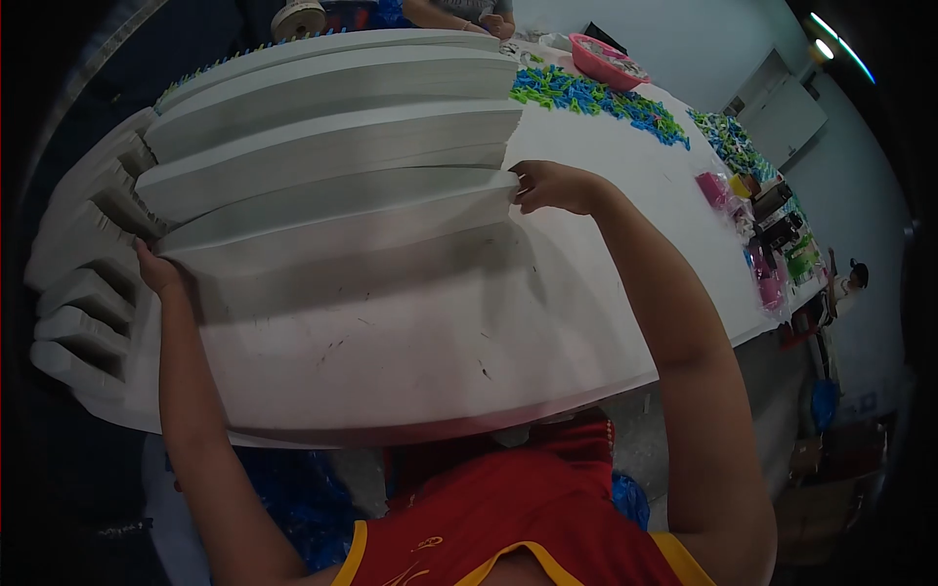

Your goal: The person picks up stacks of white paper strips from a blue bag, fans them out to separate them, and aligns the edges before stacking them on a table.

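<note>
A long white block (342, 232), foam-like in look, lies across the table in front of me, the nearest of several similar ones. My left hand (159, 272) grips its left end, thumb up at the corner, with the other fingers hidden behind it. At the right end, my right hand (554, 188) has its fingers closed around the edge. The block spans between both hands and casts a shadow on the white tabletop (410, 342). Just behind it sits another long white block (332, 154), with more in rows farther back.
Shorter white blocks (83, 298) line the left side. Blue and green small pieces (596, 103) are spread at the back right, beside a pink basket (608, 63). Wrapped colourful packages (767, 234) lie at the right edge. A person (464, 15) is across the table.
</note>
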Tool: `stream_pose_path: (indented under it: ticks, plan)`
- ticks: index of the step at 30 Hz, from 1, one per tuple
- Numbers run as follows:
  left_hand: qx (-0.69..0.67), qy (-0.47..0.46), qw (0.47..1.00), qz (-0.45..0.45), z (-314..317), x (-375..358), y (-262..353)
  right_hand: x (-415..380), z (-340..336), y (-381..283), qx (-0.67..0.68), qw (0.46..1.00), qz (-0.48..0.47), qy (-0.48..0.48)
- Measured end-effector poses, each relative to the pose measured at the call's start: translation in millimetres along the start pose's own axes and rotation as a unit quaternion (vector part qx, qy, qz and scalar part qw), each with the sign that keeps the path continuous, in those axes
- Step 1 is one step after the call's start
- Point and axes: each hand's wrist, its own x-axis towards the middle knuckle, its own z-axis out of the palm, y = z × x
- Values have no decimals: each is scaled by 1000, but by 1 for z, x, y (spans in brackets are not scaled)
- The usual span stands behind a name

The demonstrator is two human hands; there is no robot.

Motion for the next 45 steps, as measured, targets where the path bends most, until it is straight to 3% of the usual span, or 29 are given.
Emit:
stream_pose_path:
  ticks: [4, 6, 9, 18, 27, 28, 30, 31, 32, 33, 35, 37, 39, 41, 42, 45]
  plan:
    - [-4, 0, 1000, -30, 5, -31, 31, -11, -2, -14, 37, 994, 104, -12]
    - [183, -36, 981, 51, -4, -23, 25, -9, 4, -25, -47, 986, 159, -9]
    - [254, -44, 965, 49, -4, -18, 18, -3, 21, -30, -93, 982, 167, 11]
    - [296, -26, 952, 71, -4, -17, 11, 10, 35, -27, -155, 978, 132, 42]
    - [234, -77, 968, 51, -9, -9, 0, -7, 37, -6, -83, 988, 95, 94]
    - [243, -61, 966, 62, -6, -18, 9, -16, 37, 3, -72, 986, 103, 108]
    - [253, -26, 963, 85, -11, -16, 13, -38, 35, 19, -198, 968, 100, 117]
    - [255, -7, 962, 97, -16, -7, 5, -60, 36, 28, -189, 967, 111, 132]
    - [262, 14, 959, 102, -19, -12, 13, -89, 42, 41, -165, 968, 61, 181]
    - [272, 35, 956, 107, -21, -20, 29, -120, 48, 55, -142, 963, 13, 228]
    - [165, 5, 978, 125, -22, -56, 72, -180, 52, 84, -112, 954, 5, 277]
    - [137, 13, 976, 166, -12, -89, 102, -244, 60, 110, -31, 935, 29, 351]
    - [110, 24, 972, 205, -1, -124, 125, -295, 70, 154, -36, 896, 64, 437]
    - [100, -62, 948, 296, 19, -170, 143, -338, 76, 186, -25, 878, 71, 473]
    - [100, -67, 949, 293, 32, -201, 150, -352, 79, 197, -16, 861, 70, 504]
    - [93, -266, 904, 320, 77, -307, 170, -370, 86, 223, 18, 837, 68, 543]
